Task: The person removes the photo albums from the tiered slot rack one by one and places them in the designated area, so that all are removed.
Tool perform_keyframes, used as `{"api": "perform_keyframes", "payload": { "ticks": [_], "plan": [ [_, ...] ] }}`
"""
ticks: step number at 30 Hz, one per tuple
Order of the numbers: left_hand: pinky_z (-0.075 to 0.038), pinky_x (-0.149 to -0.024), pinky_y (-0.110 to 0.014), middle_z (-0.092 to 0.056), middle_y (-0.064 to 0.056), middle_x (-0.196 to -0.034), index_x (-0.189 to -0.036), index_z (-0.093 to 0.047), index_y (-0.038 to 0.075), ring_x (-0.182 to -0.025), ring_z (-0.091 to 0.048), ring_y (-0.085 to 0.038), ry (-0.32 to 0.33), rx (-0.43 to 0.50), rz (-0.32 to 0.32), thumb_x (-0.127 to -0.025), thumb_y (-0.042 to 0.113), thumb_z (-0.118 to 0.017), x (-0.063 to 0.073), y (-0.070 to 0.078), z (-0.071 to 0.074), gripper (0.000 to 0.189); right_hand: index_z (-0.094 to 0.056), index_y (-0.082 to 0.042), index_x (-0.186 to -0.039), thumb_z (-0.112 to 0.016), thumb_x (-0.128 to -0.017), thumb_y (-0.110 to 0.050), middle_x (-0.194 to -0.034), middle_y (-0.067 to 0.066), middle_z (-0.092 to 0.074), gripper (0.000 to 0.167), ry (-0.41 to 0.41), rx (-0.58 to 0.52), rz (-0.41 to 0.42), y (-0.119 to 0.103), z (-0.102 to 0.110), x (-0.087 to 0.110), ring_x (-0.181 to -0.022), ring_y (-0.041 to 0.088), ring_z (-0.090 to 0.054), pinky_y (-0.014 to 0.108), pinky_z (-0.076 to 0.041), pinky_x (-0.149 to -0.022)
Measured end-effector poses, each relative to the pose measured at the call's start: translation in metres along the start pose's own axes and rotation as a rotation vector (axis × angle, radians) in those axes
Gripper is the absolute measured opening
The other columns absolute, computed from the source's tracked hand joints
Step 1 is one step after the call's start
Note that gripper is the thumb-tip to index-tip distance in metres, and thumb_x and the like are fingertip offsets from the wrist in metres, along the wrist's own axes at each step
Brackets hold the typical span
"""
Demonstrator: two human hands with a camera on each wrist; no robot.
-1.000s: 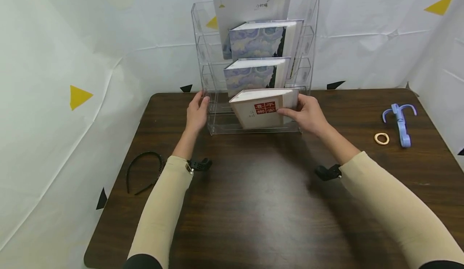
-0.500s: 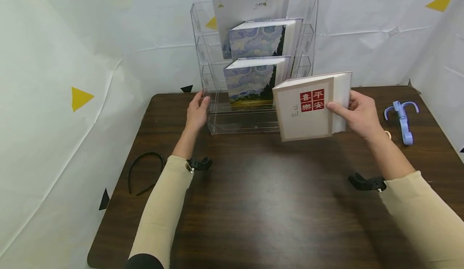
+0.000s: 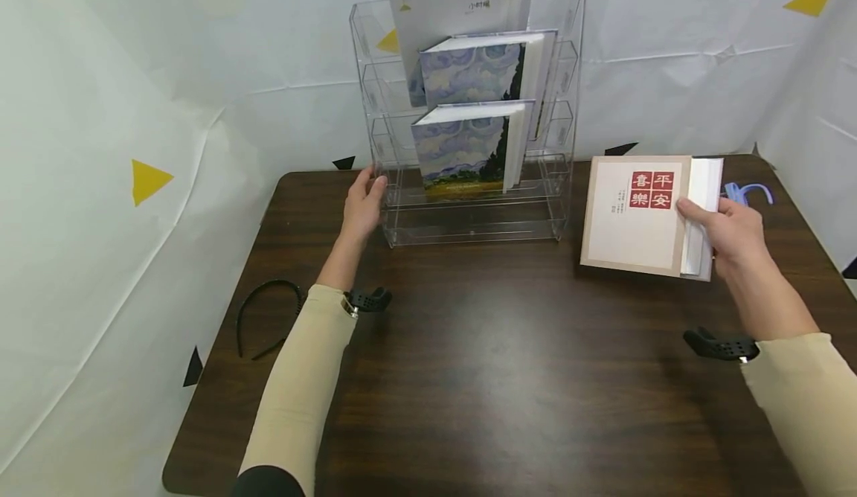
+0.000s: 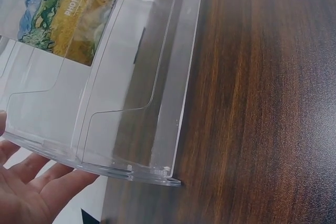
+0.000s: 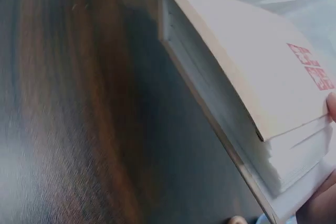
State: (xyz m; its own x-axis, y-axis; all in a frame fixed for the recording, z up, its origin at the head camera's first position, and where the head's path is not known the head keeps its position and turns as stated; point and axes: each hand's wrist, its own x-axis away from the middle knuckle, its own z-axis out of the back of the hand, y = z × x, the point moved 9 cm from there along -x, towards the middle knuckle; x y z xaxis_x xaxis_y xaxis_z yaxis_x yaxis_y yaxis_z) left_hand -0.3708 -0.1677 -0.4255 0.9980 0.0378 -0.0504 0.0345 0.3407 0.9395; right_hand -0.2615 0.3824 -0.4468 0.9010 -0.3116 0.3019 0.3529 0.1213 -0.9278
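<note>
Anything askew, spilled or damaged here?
No spill or damage visible. One oddity: the red-stamped book in the right hand has a front cover that stops short, leaving white pages exposed. Possibly by design: books in the clear rack show similar strips.

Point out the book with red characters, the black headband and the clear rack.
Book with red characters [image 3: 634,231]: head view, middle of its upturned cover.
Black headband [image 3: 271,282]: head view, top of its curve.
Clear rack [image 3: 469,233]: head view, its lowest front panel.
</note>
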Motion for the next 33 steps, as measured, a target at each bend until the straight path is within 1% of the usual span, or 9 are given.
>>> {"api": "perform_keyframes", "payload": {
  "ticks": [3,6,10,13,16,20,23,27,33],
  "plan": [
    [-0.054,-0.076,-0.059,-0.056,-0.017,-0.133,-0.146,-0.044,0.013,-0.115,-0.055,-0.033,-0.004,-0.003,0.003,-0.105,0.031,-0.047,0.000,0.000,0.000,0.045,-0.055,-0.019,-0.110,-0.074,-0.079,-0.052,-0.072,-0.020,-0.063,0.049,-0.027,0.073,-0.071,0.013,-0.004,-0.009,-0.066,0.004,-0.064,0.027,-0.055,-0.058],
    [-0.053,-0.077,-0.059,-0.056,-0.016,-0.134,-0.146,-0.045,0.013,-0.117,-0.055,-0.032,-0.008,-0.001,0.009,-0.105,0.031,-0.047,0.000,-0.001,-0.001,0.045,-0.050,-0.013,-0.134,-0.073,-0.078,-0.057,-0.073,-0.019,-0.063,0.075,-0.059,0.094,-0.138,0.026,-0.010,-0.018,-0.068,0.005,-0.065,0.029,-0.056,-0.062],
    [-0.052,-0.080,-0.058,-0.056,-0.015,-0.135,-0.146,-0.045,0.014,-0.120,-0.053,-0.029,-0.009,0.002,0.022,-0.105,0.032,-0.047,0.000,-0.004,-0.001,0.045,-0.021,0.000,-0.155,-0.068,-0.078,-0.063,-0.104,-0.003,-0.062,0.110,-0.076,0.167,-0.185,0.038,-0.018,-0.029,-0.075,0.004,-0.062,0.026,-0.056,-0.066],
    [-0.052,-0.082,-0.058,-0.055,-0.014,-0.136,-0.146,-0.044,0.016,-0.121,-0.052,-0.028,-0.010,0.010,0.026,-0.105,0.033,-0.047,-0.001,-0.006,-0.001,0.045,-0.016,0.001,-0.155,-0.065,-0.080,-0.067,-0.135,0.018,-0.046,0.112,-0.074,0.244,-0.189,0.040,-0.022,-0.034,-0.084,0.008,-0.056,0.021,-0.052,-0.063],
    [-0.051,-0.084,-0.060,-0.055,-0.014,-0.137,-0.147,-0.044,0.016,-0.121,-0.051,-0.029,-0.009,0.021,0.022,-0.105,0.034,-0.048,-0.002,-0.006,-0.001,0.046,-0.016,0.002,-0.154,-0.062,-0.082,-0.067,-0.147,0.027,-0.033,0.110,-0.090,0.291,-0.180,0.039,-0.026,-0.037,-0.089,0.014,-0.054,0.019,-0.049,-0.058],
    [-0.050,-0.084,-0.061,-0.055,-0.015,-0.136,-0.147,-0.044,0.016,-0.121,-0.051,-0.030,-0.001,0.024,0.017,-0.104,0.033,-0.048,-0.001,-0.006,0.000,0.046,-0.017,0.008,-0.152,-0.058,-0.086,-0.066,-0.145,0.032,-0.032,0.107,-0.127,0.377,-0.138,0.033,-0.032,-0.039,-0.096,0.024,-0.054,0.023,-0.050,-0.062],
    [-0.050,-0.084,-0.061,-0.055,-0.015,-0.136,-0.147,-0.044,0.016,-0.122,-0.051,-0.030,-0.002,0.018,0.014,-0.105,0.033,-0.048,0.000,-0.005,0.000,0.046,-0.016,0.014,-0.149,-0.057,-0.089,-0.063,-0.146,0.038,-0.027,0.106,-0.157,0.498,-0.086,0.026,-0.036,-0.038,-0.113,0.041,-0.047,0.042,-0.052,-0.084],
    [-0.052,-0.081,-0.060,-0.055,-0.015,-0.135,-0.147,-0.043,0.016,-0.119,-0.052,-0.029,0.000,0.005,0.011,-0.105,0.032,-0.047,0.001,-0.004,-0.001,0.046,-0.014,0.020,-0.145,-0.059,-0.093,-0.053,-0.144,0.044,-0.022,0.100,-0.205,0.679,0.007,0.017,-0.043,-0.033,-0.127,0.055,-0.031,0.064,-0.032,-0.104],
    [-0.050,-0.085,-0.050,-0.058,-0.016,-0.131,-0.145,-0.046,0.013,-0.116,-0.053,-0.029,0.020,-0.034,-0.018,-0.105,0.030,-0.047,0.001,0.002,-0.001,0.043,-0.012,0.021,-0.144,-0.062,-0.094,-0.046,-0.137,0.046,-0.030,0.097,-0.228,0.815,0.091,0.009,-0.048,-0.030,-0.124,0.058,-0.034,0.067,-0.032,-0.101]
  ]
}}
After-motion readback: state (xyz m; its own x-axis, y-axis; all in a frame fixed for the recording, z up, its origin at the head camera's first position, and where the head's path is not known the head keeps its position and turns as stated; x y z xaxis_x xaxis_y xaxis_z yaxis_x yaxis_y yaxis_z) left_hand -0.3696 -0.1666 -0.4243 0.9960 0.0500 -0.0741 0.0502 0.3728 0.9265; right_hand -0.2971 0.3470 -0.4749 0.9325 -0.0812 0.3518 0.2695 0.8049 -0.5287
